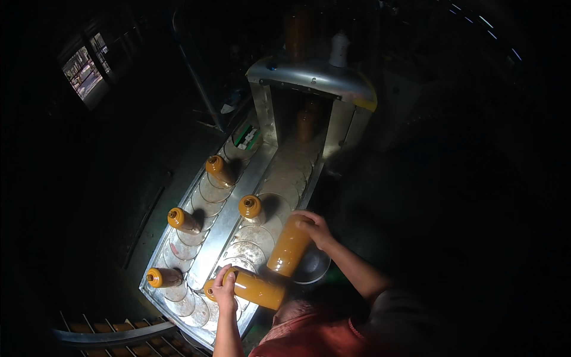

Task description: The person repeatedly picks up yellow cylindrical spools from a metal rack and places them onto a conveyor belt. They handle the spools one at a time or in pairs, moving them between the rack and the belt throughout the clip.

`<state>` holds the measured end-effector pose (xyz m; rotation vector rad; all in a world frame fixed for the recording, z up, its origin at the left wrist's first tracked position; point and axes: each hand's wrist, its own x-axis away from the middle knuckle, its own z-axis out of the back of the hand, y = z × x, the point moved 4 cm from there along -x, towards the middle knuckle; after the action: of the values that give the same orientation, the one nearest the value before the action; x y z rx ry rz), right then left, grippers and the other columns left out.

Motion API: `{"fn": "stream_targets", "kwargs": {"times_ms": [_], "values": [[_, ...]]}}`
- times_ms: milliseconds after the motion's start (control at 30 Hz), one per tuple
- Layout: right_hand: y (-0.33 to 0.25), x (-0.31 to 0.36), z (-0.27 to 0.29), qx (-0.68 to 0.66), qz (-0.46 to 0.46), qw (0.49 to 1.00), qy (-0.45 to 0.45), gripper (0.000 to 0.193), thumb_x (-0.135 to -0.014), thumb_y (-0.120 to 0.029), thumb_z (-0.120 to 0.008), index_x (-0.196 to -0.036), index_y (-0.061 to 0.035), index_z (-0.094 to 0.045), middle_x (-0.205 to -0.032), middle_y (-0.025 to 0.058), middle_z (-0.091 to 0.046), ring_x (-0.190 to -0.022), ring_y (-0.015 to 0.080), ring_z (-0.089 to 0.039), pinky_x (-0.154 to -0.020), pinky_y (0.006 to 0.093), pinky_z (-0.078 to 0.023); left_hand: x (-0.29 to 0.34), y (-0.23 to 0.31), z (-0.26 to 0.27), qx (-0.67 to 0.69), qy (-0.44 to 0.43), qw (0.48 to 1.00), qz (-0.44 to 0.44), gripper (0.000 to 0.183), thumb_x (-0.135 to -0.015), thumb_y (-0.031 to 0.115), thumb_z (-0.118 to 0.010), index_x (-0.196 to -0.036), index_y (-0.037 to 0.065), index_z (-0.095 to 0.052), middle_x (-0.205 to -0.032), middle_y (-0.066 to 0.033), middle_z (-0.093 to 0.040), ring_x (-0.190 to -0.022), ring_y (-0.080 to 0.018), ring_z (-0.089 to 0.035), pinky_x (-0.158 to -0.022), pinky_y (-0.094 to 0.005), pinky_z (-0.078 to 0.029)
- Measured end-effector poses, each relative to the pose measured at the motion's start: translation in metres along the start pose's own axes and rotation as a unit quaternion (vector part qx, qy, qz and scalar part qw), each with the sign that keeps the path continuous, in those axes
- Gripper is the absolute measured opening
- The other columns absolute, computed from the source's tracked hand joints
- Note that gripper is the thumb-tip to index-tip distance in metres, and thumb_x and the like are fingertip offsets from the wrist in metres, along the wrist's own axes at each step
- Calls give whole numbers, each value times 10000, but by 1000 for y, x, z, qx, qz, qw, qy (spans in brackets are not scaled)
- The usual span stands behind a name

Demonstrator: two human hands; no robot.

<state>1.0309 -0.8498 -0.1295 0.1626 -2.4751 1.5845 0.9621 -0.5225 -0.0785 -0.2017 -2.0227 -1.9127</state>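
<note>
My left hand [225, 290] is wrapped around a glossy amber-brown bottle [260, 289] tilted onto its side above the near end of a conveyor of overlapping round plates [245, 253]. The bottle's narrow end appears to point left, its broad end right toward my body. With my right hand [316, 229] I grip the upper end of a second amber bottle [289, 247], held slanted past the conveyor's right edge. Its lower end is near the first bottle; whether they touch I cannot tell. A similar bottle [252, 208] stands upright on the right lane, just beyond my hands.
Three more bottles stand on the left lane, one a far bottle [219, 171]. A metal strip [229, 208] divides the lanes. A metal-hooded tunnel [315, 80] spans the right lane's far end, a bottle [306, 125] dimly visible inside. A curved rail [113, 336] lies at lower left.
</note>
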Motion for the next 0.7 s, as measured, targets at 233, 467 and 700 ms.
{"fn": "stream_targets", "kwargs": {"times_ms": [233,467,700], "values": [[6,-65,-111,379,379,844,-4,422,-686,-126,-834,-1091,-233,-776,-1314,75,-534,-1216,295,-502,-1047,399,-431,-48,25,-37,-416,98,842,-327,406,-738,148,-847,-1131,145,-742,-1308,-180,-532,-1214,-373,-506,-1045,-442,-420],[57,-93,-117,472,303,828,-18,404,-731,-118,-798,-1108,-260,-769,-1448,84,-435,-1390,348,-314,-1127,424,-379,-69,-6,-68,-494,26,814,-305,408,-829,96,-730,-1222,207,-719,-1447,-252,-457,-1301,-455,-440,-1101,-470,-391],[29,-44,-74,477,303,811,152,310,-841,-147,-734,-1138,-227,-766,-1450,180,-476,-1345,377,-373,-1132,406,-349,59,54,-7,-265,-75,917,-288,413,-921,54,-681,-1325,134,-646,-1507,-192,-461,-1268,-273,-575,-957,-352,-543]]}}
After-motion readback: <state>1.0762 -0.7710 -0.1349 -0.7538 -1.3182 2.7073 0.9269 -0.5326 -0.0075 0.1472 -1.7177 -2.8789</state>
